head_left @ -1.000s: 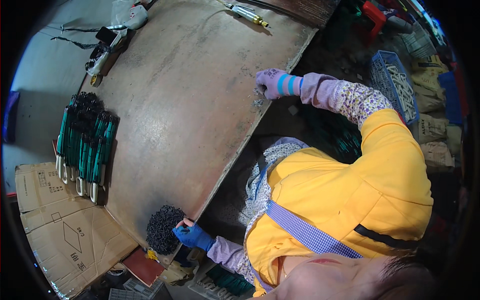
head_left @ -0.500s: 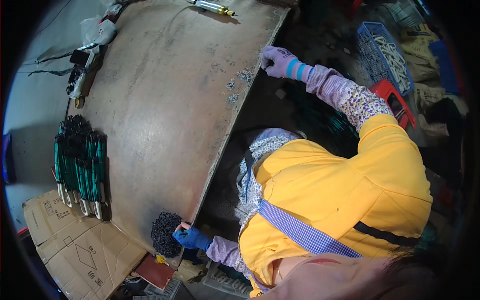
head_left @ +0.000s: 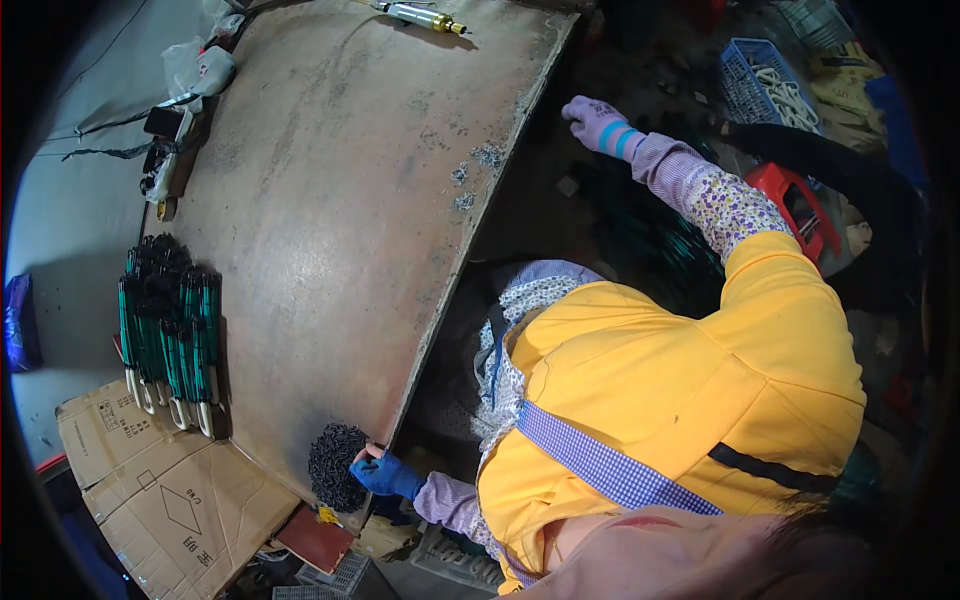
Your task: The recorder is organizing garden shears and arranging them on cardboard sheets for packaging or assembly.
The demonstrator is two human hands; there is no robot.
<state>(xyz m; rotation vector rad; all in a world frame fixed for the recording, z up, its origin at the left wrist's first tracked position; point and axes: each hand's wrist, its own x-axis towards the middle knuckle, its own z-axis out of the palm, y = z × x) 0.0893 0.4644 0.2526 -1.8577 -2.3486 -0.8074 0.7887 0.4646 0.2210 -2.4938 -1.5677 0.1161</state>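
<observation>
We can't tell if our half-curled left hand (head_left: 388, 473) or loosely curled right hand (head_left: 600, 124) holds anything; a left-hand bump could spill the lower-left dark pile (head_left: 336, 467)

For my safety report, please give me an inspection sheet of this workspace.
Surface: worn brown tabletop, grey debris near its edge.
Job's things: pile of small dark pieces at the table's corner.
Clutter: teal-and-black bundle with white hooked handles; gold-and-silver tool; plastic bag.
Hands: left hand, blue-gloved, at the pile's edge; right hand, purple-gloved, beyond the table edge; grip unclear.
Cables: thin dark line at upper left, possibly a cord.
Surroundings: opened cardboard, blue crate of white pieces, red plastic object.
</observation>
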